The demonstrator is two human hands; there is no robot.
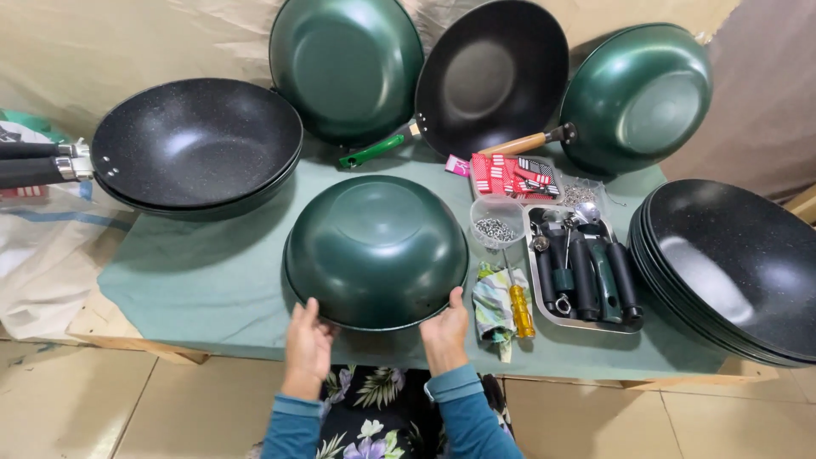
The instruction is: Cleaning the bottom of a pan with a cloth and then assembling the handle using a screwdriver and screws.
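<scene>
I see an upturned green wok (375,251) lying bottom-up on the bench (212,280), near its front edge, on a green cloth. My left hand (307,346) is spread flat against the wok's rim at about 7 o'clock, fingers open and touching the edge. My right hand (446,331) is also spread, cupping the rim at about 5 o'clock, thumb up against the pan wall. Neither hand pinches anything; both press on the wok from below.

At 3 o'clock from the wok, just beside it, lie a crumpled rag (491,304) and a yellow-handled screwdriver (520,309), then a metal tray (544,297) holding dark pan handles (591,274). A small clear tub of screws (495,226) sits at about 2 o'clock, with a red packet (510,176) beyond it.

At 10 o'clock stands a stack of black woks with handles (195,143). At 12 o'clock three more woks lean against the backdrop: a green one (346,64), a black one (493,75) and another green one (637,95). Far at 3 o'clock rests a stack of handleless black woks (731,268).
</scene>
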